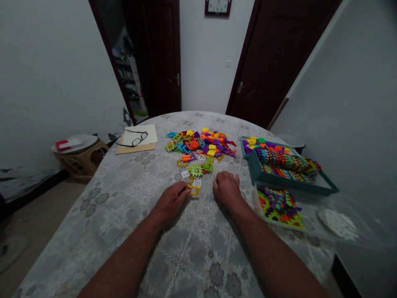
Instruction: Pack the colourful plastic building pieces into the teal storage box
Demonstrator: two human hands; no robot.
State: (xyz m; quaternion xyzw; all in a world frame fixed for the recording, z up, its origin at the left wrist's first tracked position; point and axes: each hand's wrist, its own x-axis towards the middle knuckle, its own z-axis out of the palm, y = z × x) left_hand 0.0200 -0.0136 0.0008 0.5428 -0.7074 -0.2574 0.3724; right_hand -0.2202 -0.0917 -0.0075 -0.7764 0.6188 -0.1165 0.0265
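Observation:
My left hand (173, 199) is closed, its thumb and fingers pinching a yellow plastic building piece (195, 191) with an open square frame. To its right, my right hand (227, 187) rests on the tablecloth with fingers curled in; a speck of yellow shows at its fingertips, too small to name. Just beyond the hands lie a light green square lattice piece (195, 170), a white lattice piece (185, 174) and a darker green piece (208, 165). Farther back spreads a heap of colourful interlocking plastic pieces (194, 144).
At the right stand a teal box (291, 185) with rows of pieces, a blue tray (245, 151) and a clear tub (257, 203) of pieces. A clear bag (338, 223) holds white pieces. Glasses (136, 142) lie on paper at the left. A stool (82, 155) stands beside the table.

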